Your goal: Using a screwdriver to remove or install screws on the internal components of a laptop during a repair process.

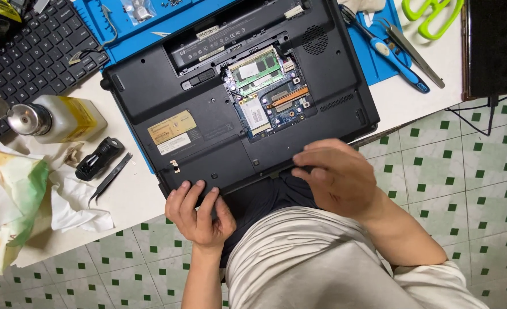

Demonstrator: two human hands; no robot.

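The left hand (199,213) curls its fingers over the near edge of the upturned black laptop (208,123), gripping it. The right hand (336,177) lies palm-down, fingers bent, clasping the same edge; beyond them sits the open memory bay (268,91).
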